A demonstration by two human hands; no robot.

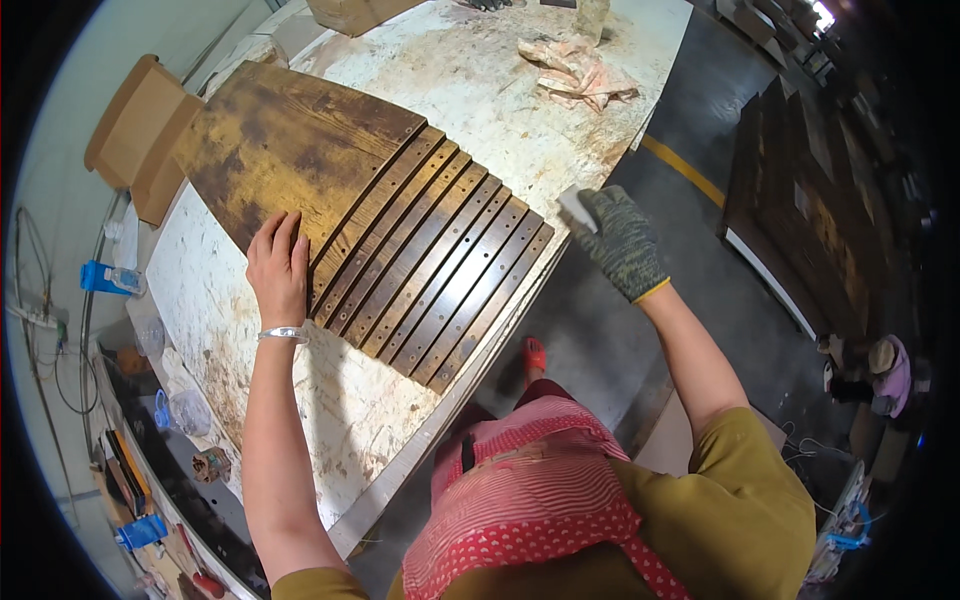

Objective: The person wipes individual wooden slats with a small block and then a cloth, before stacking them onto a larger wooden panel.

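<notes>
Stained slat panel [370, 215] is pinned to the bench [300, 400] by the flat, unclenched left hand [279, 268]; gloved right hand [622, 240] grasps what is probably a sanding block [577, 207], so the overhanging panel could be tipped.

A dark brown stained wooden panel [300, 150] with drilled slats is laid flat, diagonally, at upper centre-left; a small pale block [575, 208] is gripped right of centre.

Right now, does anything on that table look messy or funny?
Yes. A crumpled pinkish rag lies bunched up at the far end of the stained white table, and the dark wooden slats stick out past the table's edge.
</notes>
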